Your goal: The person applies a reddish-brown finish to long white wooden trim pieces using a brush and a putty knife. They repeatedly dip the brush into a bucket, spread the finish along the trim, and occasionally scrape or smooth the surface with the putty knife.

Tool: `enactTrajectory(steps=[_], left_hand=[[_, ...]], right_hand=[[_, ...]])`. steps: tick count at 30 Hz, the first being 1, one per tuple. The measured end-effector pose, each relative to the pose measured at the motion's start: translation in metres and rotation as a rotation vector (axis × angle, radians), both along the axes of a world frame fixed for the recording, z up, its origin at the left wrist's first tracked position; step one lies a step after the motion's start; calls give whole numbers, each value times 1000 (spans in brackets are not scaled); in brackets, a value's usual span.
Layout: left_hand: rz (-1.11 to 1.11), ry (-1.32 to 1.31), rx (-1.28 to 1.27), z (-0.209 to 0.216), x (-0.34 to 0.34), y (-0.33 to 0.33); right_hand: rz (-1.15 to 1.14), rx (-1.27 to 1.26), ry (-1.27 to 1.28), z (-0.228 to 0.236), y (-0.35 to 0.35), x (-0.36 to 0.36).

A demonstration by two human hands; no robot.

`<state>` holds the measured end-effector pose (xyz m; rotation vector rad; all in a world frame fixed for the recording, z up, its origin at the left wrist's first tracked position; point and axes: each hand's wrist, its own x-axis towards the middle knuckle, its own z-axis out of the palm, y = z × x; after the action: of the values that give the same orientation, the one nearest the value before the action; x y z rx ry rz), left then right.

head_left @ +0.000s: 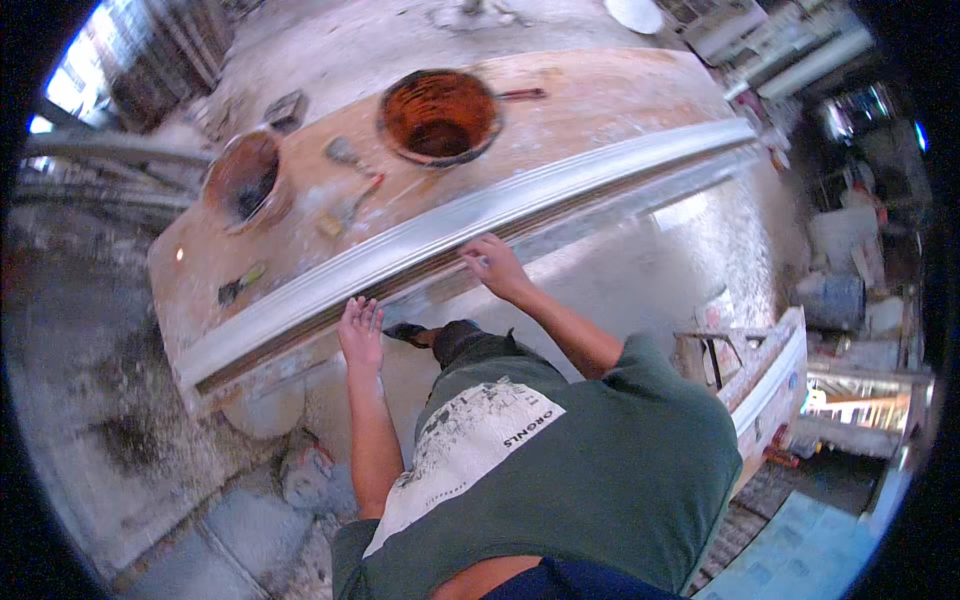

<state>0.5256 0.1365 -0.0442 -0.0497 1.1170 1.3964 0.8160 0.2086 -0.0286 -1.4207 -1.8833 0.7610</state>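
The green shirt (620,470) bears black lettering (530,428) on white.

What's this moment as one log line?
white molding: lying along table; left hand: open, at its near edge; right hand: same edge, contact unclear; brown tub: beyond molding

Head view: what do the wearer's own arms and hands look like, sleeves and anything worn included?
The left hand and right hand are ungloved, with no watch or band visible on either wrist. Both forearms are uncovered. The dark green shirt has short, loose sleeves. Finer marks on the fingers are too blurred to tell.
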Motion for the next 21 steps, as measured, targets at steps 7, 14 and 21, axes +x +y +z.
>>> enactTrajectory(steps=[7,14,21], left_hand=[[-405,473,163,21,140,48],[-744,1064,479,8,217,128],[-637,1543,376,-5,257,176]], right_hand=[[-437,-124,15,20,-37,153],[-468,175,-72,-27,33,235],[-119,117,-54,-7,142,283]])
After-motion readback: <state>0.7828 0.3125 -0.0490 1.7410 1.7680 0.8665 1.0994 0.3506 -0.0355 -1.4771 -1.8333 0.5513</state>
